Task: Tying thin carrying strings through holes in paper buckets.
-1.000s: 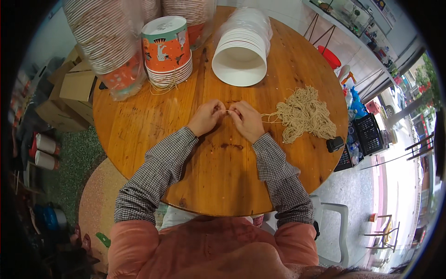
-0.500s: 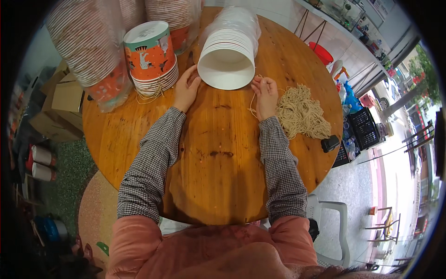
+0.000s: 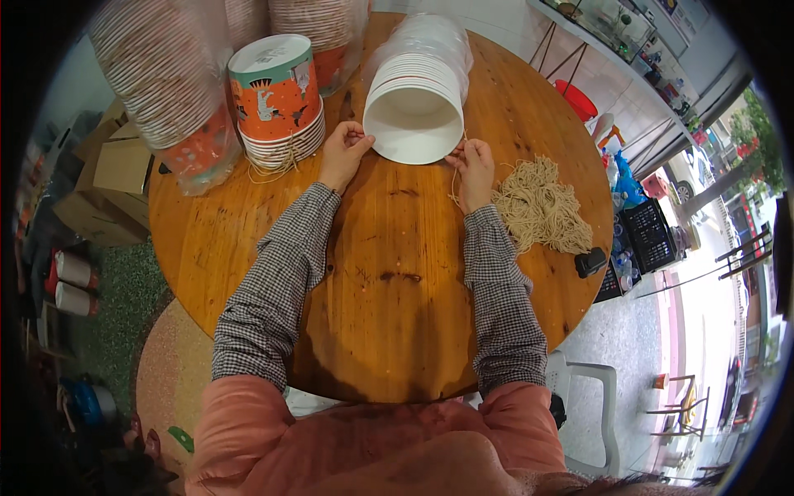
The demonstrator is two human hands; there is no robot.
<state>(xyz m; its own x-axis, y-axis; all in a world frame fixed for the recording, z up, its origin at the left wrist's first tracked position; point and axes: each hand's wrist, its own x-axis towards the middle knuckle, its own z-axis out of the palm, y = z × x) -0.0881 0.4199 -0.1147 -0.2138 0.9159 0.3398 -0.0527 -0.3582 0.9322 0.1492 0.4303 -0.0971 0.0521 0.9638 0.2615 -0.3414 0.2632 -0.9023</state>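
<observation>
A stack of nested white paper tubs lies on its side on the round wooden table, its mouth toward me. My left hand is at the left of the front rim, fingers curled and thumb tip against the edge; whatever it pinches is hidden. On the other side, my right hand closes thumb and fingers on a strand of twine beside the rim's lower right. Right of that hand lies a loose heap of beige twine.
At the left stand orange printed tubs, upside down with twine round their rims, and tall plastic-wrapped stacks. A small black object lies near the right table edge. Beyond are a cardboard box, black crates and a white chair.
My left hand's fingers have curled in closer to the rim. My right hand has shifted slightly left toward the tubs. The whole view has moved a little.
</observation>
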